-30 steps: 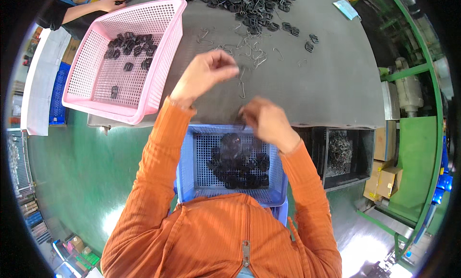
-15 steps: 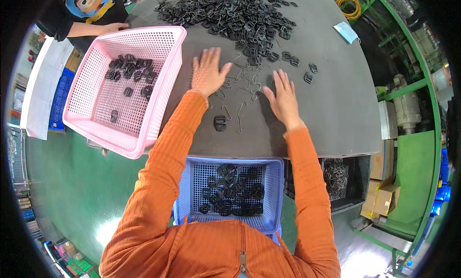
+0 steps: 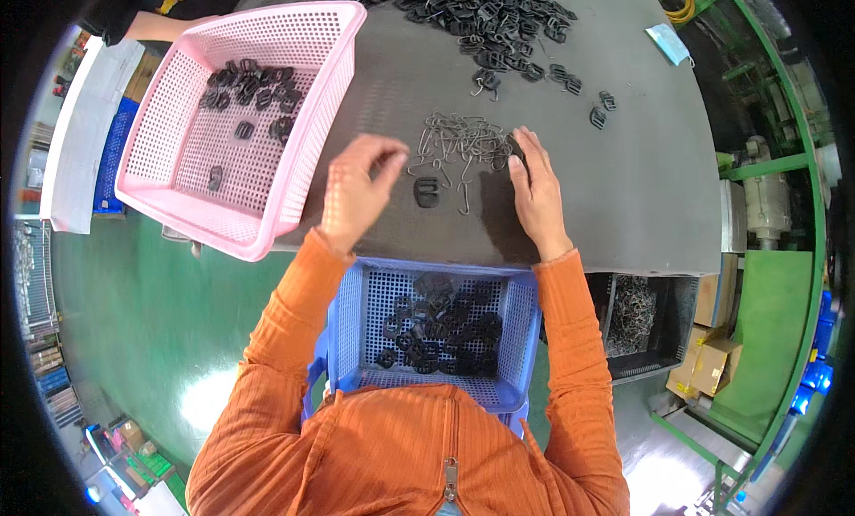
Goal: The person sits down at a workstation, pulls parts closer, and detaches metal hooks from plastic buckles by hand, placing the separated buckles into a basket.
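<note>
A loose heap of bent metal wire hooks (image 3: 468,142) lies on the grey table, between my two hands. My right hand (image 3: 539,200) rests on its edge along the heap's right side, fingers stretched out and holding nothing. To the left of the hooks, my left hand (image 3: 354,191) hovers with bent fingers, slightly blurred; thumb and fingers are apart with nothing seen between them. One black plastic buckle (image 3: 427,192) lies just below the heap. Farther back spreads a large pile of black buckles (image 3: 499,26), some with wire hooks among them.
A pink basket (image 3: 312,160) holding several buckles stands at the left, near a co-worker's arm (image 3: 160,26). Below the table edge is a blue basket (image 3: 347,325) with more buckles. A black crate (image 3: 677,320) of metal pieces sits at right. A blue mask (image 3: 668,44) lies far right.
The scattered hooks are now gathered into a tighter heap. My left hand has drawn back toward me and bent its fingers. My right hand has come up against the hooks. The view has shifted slightly.
</note>
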Motion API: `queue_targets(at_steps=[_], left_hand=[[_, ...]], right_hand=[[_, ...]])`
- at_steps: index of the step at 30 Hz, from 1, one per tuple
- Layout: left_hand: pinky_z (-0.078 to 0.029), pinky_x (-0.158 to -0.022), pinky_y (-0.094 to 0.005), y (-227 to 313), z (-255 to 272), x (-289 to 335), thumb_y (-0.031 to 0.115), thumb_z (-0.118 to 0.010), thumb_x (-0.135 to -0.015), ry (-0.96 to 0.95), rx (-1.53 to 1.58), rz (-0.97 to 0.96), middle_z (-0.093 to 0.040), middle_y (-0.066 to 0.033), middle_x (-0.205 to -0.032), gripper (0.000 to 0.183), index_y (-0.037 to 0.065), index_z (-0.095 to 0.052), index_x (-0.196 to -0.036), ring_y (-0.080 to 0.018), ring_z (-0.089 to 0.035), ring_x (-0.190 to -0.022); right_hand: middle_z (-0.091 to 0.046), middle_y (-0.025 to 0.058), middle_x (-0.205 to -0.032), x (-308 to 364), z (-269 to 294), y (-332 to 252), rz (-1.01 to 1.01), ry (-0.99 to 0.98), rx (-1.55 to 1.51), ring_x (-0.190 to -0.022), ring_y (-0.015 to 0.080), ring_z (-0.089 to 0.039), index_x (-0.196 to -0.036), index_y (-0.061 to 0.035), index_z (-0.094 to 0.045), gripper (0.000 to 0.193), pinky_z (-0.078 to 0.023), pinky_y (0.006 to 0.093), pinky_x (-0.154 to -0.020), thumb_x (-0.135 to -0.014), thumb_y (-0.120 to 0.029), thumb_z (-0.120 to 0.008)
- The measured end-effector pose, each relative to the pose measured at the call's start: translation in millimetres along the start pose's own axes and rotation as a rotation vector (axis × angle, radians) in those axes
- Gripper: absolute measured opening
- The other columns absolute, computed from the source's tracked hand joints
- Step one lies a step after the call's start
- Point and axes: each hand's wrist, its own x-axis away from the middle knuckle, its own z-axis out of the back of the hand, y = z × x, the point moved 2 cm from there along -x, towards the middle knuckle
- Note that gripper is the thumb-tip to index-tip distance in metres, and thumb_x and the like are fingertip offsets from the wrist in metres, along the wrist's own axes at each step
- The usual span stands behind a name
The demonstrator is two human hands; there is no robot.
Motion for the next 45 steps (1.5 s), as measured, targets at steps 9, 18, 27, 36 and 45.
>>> queue_targets(at_steps=[9, 18, 27, 36, 45], left_hand=[[-0.045, -0.075, -0.0365, 16.7, -28.2, 37.9, 0.011, -0.069, -0.071, -0.128, -0.197, -0.057, -0.056, -0.0105, -0.091, 0.026, 0.005, -0.057, -0.094, -0.0294, -0.054, -0.085], [-0.047, -0.072, -0.0372, 12.2, -3.7, 43.7, 0.002, -0.060, -0.076, 0.014, -0.292, -0.196, -0.059, -0.0122, -0.089, 0.018, 0.003, -0.058, -0.094, -0.0298, -0.058, -0.082], [-0.047, -0.062, -0.0263, 33.8, 49.8, 51.5, -0.003, -0.056, -0.082, 0.187, 0.099, 0.092, -0.063, -0.0100, -0.086, 0.020, 0.001, -0.062, -0.101, -0.0163, -0.058, -0.064], [-0.051, -0.068, -0.0274, 70.1, 64.4, 104.3, -0.002, -0.055, -0.083, -0.056, 0.101, 0.162, -0.066, -0.0104, -0.082, 0.016, 0.000, -0.063, -0.097, -0.0155, -0.064, -0.074], [-0.051, -0.068, -0.0280, 78.4, 11.5, 161.0, 0.002, -0.055, -0.082, -0.437, 0.065, 0.147, -0.067, -0.0107, -0.086, 0.017, 0.000, -0.064, -0.096, -0.0163, -0.065, -0.073]], right_hand=[[-0.040, 0.0150, -0.138, -36.3, -60.8, -21.4, 0.124, 0.013, 0.325, -0.131, 0.0312, -0.033, -0.132, -0.0079, -0.043, 0.053, -0.023, 0.0467, -0.108, -0.090, -0.038, -0.052], [-0.047, 0.0132, -0.134, -13.8, -41.5, -46.1, 0.258, -0.140, -0.101, -0.129, 0.0311, -0.037, -0.129, -0.0109, -0.049, 0.043, -0.026, 0.0431, -0.108, -0.090, -0.029, -0.053], [-0.023, 0.0148, -0.147, 0.1, -72.7, -83.8, 0.200, -0.054, 0.391, -0.137, 0.0399, -0.013, -0.135, -0.0250, -0.042, 0.075, -0.014, 0.0697, -0.100, -0.072, -0.063, -0.060], [-0.054, 0.0008, -0.126, -20.0, -73.5, -20.9, 0.303, 0.052, 0.392, -0.123, 0.0269, -0.044, -0.116, -0.0200, -0.061, 0.029, -0.032, 0.0465, -0.105, -0.089, -0.025, -0.051], [-0.057, 0.0054, -0.123, 102.2, 151.2, 120.4, -0.057, 0.331, 0.707, -0.118, 0.0317, -0.047, -0.116, -0.0157, -0.061, 0.029, -0.037, 0.0403, -0.100, -0.090, -0.024, -0.050]])
